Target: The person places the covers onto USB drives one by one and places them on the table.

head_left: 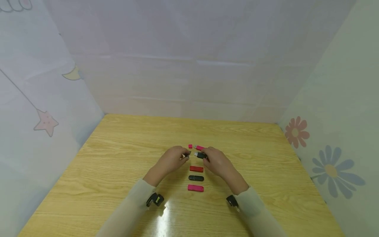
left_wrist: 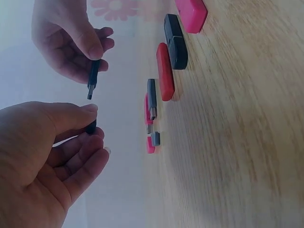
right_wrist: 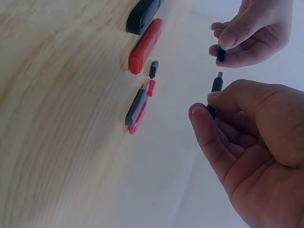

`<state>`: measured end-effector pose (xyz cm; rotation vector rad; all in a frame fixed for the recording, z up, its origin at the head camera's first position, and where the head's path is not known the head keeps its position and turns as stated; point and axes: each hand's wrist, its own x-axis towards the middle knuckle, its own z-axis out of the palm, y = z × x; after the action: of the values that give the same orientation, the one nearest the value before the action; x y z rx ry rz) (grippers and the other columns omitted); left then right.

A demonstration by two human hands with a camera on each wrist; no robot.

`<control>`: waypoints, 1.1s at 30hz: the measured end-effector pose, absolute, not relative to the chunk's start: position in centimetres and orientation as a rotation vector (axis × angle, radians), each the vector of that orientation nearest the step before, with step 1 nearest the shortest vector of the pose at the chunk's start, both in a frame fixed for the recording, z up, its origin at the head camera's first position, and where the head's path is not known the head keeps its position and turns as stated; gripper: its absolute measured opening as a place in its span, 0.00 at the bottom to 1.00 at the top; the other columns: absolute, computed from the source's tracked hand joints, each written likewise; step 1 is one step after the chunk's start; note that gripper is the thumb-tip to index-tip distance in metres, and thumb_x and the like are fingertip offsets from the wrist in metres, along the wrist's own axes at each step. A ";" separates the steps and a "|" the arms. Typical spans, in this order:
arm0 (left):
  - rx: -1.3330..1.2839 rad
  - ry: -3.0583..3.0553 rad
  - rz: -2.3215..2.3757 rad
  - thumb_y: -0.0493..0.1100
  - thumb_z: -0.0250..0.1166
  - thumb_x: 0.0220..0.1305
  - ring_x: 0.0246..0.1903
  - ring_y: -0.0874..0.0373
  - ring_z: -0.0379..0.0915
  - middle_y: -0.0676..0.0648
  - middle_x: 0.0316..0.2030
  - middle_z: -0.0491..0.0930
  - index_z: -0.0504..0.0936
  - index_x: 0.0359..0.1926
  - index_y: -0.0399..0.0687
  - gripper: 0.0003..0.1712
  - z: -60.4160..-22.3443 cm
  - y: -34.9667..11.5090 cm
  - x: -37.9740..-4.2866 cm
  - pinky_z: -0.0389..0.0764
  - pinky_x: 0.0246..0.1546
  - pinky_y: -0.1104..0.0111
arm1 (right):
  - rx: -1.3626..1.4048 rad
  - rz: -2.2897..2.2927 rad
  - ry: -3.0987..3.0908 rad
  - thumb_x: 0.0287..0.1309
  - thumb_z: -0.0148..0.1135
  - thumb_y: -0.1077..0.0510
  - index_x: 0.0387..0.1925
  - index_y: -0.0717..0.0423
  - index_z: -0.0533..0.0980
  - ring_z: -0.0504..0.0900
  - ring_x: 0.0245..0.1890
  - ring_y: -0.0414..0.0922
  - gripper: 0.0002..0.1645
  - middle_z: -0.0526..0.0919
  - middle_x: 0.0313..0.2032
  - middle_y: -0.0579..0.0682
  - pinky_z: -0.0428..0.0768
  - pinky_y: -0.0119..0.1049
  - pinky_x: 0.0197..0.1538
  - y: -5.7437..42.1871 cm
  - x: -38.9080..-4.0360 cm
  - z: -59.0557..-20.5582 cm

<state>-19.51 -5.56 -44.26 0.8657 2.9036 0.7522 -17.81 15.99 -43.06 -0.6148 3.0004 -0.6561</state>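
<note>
My left hand [head_left: 173, 158] pinches a small black cap [left_wrist: 91, 127] between thumb and fingers. Opposite it, my right hand [head_left: 218, 163] pinches a black USB stick [right_wrist: 217, 85], whose bare metal plug points at the cap. A short gap separates plug and cap, and both are held above the table. Below the hands lie an uncapped dark grey USB stick [left_wrist: 151, 95] and its loose dark cap [left_wrist: 156, 138]. Beyond these are an uncapped pink USB stick [head_left: 199, 147] and a pink cap [head_left: 190, 146].
Nearer my body, a red USB stick [head_left: 196, 169], a black one [head_left: 196, 178] and a pink one [head_left: 195, 188] lie in a column, their plugs covered. The wooden table [head_left: 118, 158] meets patterned cloth walls at the back and sides.
</note>
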 end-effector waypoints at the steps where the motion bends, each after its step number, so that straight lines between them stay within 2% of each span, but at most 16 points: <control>1: 0.869 2.905 0.758 0.40 0.67 0.69 0.40 0.54 0.82 0.45 0.44 0.85 0.86 0.50 0.39 0.13 -44.1 -5.6 -19.4 0.84 0.43 0.64 | -0.620 -0.661 3.003 0.65 0.64 0.64 0.47 0.57 0.81 0.74 0.31 0.42 0.10 0.82 0.38 0.50 0.78 0.38 0.37 16.0 -17.7 -43.0; 10: 0.917 2.927 0.767 0.41 0.68 0.68 0.42 0.56 0.81 0.46 0.44 0.85 0.85 0.51 0.41 0.13 -43.8 -5.8 -18.6 0.83 0.42 0.67 | -0.641 -0.683 3.008 0.64 0.66 0.64 0.45 0.56 0.81 0.73 0.29 0.40 0.08 0.81 0.37 0.47 0.77 0.36 0.34 16.2 -16.7 -42.2; 24: 1.036 2.963 0.774 0.42 0.69 0.68 0.44 0.56 0.80 0.49 0.43 0.84 0.85 0.49 0.42 0.12 -43.1 -6.0 -17.6 0.83 0.44 0.67 | -0.695 -0.655 3.039 0.64 0.66 0.63 0.47 0.57 0.81 0.77 0.34 0.39 0.11 0.83 0.42 0.49 0.82 0.37 0.39 16.1 -15.5 -41.4; 33: 1.092 2.992 0.745 0.42 0.70 0.67 0.44 0.58 0.78 0.50 0.44 0.83 0.86 0.49 0.44 0.11 -43.2 -5.9 -17.2 0.82 0.45 0.68 | -0.717 -0.657 3.050 0.63 0.67 0.63 0.48 0.57 0.80 0.75 0.30 0.38 0.12 0.83 0.41 0.49 0.79 0.33 0.35 16.1 -15.0 -41.2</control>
<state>-17.15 -5.92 -43.21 1.0920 2.9919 0.7455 -15.01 16.12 -41.20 -0.7171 3.0505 -0.6574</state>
